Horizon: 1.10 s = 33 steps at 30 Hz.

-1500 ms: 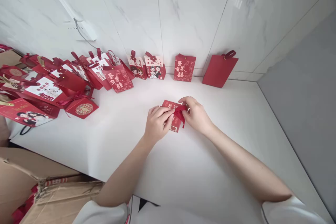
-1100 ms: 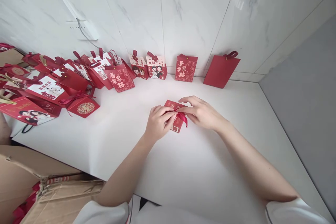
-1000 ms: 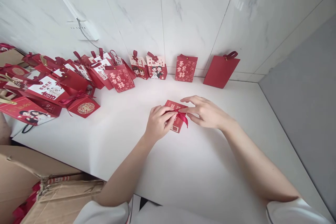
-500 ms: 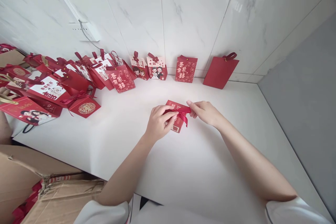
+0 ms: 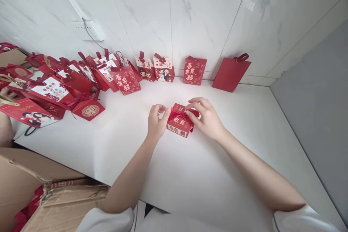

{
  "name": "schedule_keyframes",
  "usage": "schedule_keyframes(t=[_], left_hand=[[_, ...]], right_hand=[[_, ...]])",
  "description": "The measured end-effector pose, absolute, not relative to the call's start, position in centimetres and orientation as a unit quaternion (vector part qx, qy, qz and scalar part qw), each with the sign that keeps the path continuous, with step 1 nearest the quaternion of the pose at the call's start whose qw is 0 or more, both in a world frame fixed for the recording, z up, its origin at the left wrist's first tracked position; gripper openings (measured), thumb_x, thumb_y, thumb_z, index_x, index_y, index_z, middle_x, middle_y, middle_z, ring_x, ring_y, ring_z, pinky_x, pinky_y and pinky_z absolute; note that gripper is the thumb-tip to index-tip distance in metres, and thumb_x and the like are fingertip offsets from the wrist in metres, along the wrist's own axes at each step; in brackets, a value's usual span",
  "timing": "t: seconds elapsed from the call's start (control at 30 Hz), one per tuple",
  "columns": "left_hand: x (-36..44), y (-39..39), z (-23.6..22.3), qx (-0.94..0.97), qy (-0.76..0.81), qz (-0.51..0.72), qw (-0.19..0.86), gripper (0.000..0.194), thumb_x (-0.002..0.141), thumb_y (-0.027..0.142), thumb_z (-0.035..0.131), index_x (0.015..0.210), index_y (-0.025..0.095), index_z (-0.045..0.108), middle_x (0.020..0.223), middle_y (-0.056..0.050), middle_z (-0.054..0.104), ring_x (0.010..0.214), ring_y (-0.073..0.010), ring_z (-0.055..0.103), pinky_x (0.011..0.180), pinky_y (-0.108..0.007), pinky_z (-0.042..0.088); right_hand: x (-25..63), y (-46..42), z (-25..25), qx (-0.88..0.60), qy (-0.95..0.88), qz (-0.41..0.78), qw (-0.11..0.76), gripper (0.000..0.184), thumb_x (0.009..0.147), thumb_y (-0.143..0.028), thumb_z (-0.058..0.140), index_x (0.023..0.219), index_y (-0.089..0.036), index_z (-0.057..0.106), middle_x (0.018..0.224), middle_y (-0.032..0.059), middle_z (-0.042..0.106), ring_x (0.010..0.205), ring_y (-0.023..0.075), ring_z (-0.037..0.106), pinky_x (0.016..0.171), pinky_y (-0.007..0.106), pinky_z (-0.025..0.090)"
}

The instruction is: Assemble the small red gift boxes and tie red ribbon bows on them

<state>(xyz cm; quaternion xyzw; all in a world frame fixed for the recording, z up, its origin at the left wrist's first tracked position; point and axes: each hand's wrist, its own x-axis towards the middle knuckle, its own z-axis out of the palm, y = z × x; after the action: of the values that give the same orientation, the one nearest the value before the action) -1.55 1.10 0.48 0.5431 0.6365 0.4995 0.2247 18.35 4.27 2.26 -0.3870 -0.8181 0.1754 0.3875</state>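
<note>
Here's the left hand (image 5: 157, 121) pinching one side of the red ribbon (image 5: 179, 114), the right hand (image 5: 208, 119) curled at the other, grip unclear, the red box (image 5: 178, 129) on the white table (image 5: 190, 174) between them

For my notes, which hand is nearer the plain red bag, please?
Right: the right hand is left of the plain red bag, nearer the camera; the left hand, farther left.

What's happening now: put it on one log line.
red rectangular cardboard box: on smooth white table | glossy red ribbon bow: atop box | left hand: touching bow's left side | right hand: touching its right side
</note>
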Motion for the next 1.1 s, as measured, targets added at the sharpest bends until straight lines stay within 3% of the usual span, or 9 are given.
schedule_keyframes(t=[0.13, 0.23, 0.33, 0.57, 1.1], left_hand=[[-1.7, 1.5, 0.2, 0.548, 0.614, 0.475, 0.314, 0.009, 0.084, 0.029, 0.053, 0.082, 0.021, 0.055, 0.092, -0.003, 0.059, 0.09, -0.0182, 0.055, 0.081, -0.031, 0.044], [-1.6, 1.4, 0.4, 0.588, 0.601, 0.446, 0.308, 0.008, 0.077, 0.019, 0.053, 0.084, 0.022, 0.056, 0.096, -0.002, 0.058, 0.096, -0.0192, 0.054, 0.088, -0.034, 0.042], [-1.4, 1.2, 0.6, 0.595, 0.606, 0.44, 0.292, 0.002, 0.077, 0.02, 0.055, 0.078, 0.021, 0.053, 0.093, -0.002, 0.054, 0.096, -0.019, 0.053, 0.091, -0.034, 0.04], [-1.0, 1.2, 0.3, 0.571, 0.622, 0.452, 0.288, 0.015, 0.08, 0.016, 0.048, 0.066, 0.019, 0.046, 0.086, -0.002, 0.05, 0.084, -0.0158, 0.051, 0.077, -0.029, 0.04], [-0.4, 0.7, -0.1, 0.546, 0.617, 0.498, 0.272, 0.025, 0.083, 0.016, 0.05, 0.06, 0.018, 0.041, 0.074, 0.0, 0.042, 0.069, -0.0128, 0.043, 0.061, -0.025, 0.038]], right_hand=[[16.8, 4.2, 1.2, -0.399, -0.802, 0.222, 0.386, 0.011, 0.091, -0.026, 0.054, 0.096, -0.024, 0.063, 0.117, 0.0084, 0.058, 0.111, 0.0261, 0.055, 0.096, 0.045, 0.044], [16.3, 4.3, 0.7, -0.401, -0.795, 0.249, 0.381, 0.008, 0.089, -0.023, 0.056, 0.092, -0.024, 0.063, 0.113, 0.0071, 0.06, 0.109, 0.0257, 0.055, 0.095, 0.045, 0.044], [16.2, 4.1, 0.6, -0.396, -0.795, 0.259, 0.379, 0.007, 0.087, -0.02, 0.057, 0.091, -0.024, 0.061, 0.108, 0.0058, 0.061, 0.106, 0.0247, 0.056, 0.092, 0.043, 0.044], [15.9, 3.0, 0.8, -0.382, -0.819, 0.238, 0.354, 0.004, 0.087, -0.021, 0.057, 0.09, -0.024, 0.057, 0.107, 0.0053, 0.061, 0.103, 0.0245, 0.055, 0.09, 0.042, 0.043], [15.2, 2.2, 0.2, -0.421, -0.795, 0.242, 0.365, 0.01, 0.082, -0.016, 0.051, 0.088, -0.025, 0.051, 0.105, 0.0058, 0.059, 0.102, 0.0251, 0.056, 0.091, 0.044, 0.042]])
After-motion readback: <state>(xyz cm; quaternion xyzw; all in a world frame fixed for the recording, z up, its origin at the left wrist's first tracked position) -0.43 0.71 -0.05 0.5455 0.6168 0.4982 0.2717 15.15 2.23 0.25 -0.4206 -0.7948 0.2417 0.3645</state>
